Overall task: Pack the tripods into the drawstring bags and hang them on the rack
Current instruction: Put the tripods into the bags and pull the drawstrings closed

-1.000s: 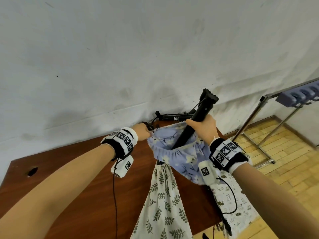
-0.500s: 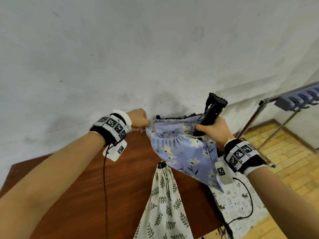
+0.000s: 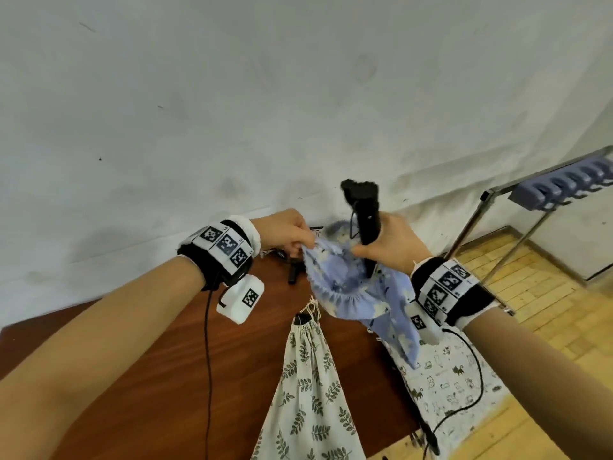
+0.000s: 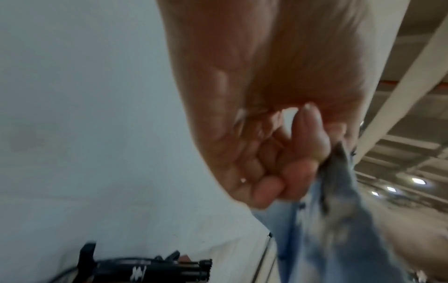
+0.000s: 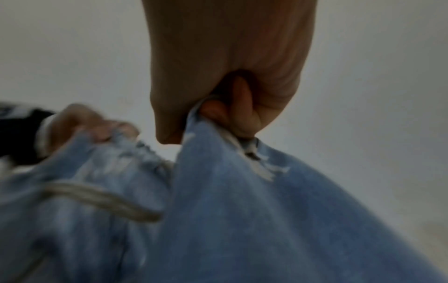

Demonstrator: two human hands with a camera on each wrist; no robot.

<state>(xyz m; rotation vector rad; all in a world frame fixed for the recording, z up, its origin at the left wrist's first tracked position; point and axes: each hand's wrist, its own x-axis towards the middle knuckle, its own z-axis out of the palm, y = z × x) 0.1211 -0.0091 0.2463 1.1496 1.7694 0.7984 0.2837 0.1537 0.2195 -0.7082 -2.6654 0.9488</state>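
My left hand (image 3: 302,241) pinches the rim of a blue floral drawstring bag (image 3: 358,288), lifted above the table. My right hand (image 3: 369,248) grips a black folded tripod (image 3: 363,207) together with the bag's opposite rim. The tripod stands nearly upright, its lower part inside the bag's mouth and its top sticking out. In the left wrist view my left hand (image 4: 303,168) clamps the blue bag (image 4: 339,229). The right wrist view shows my right hand (image 5: 218,114) curled on the blue bag (image 5: 242,210), with its cord (image 5: 101,199) hanging loose.
A leaf-print bag (image 3: 308,386) and a white cat-print bag (image 3: 447,376) lie on the brown table (image 3: 166,360). Another black tripod (image 3: 292,270) lies at the table's back edge by the wall. A metal rack (image 3: 491,200) with purple hooks (image 3: 564,187) stands to the right.
Both hands have risen and lifted the blue bag off the table. The tripod has swung from a slant to nearly upright.
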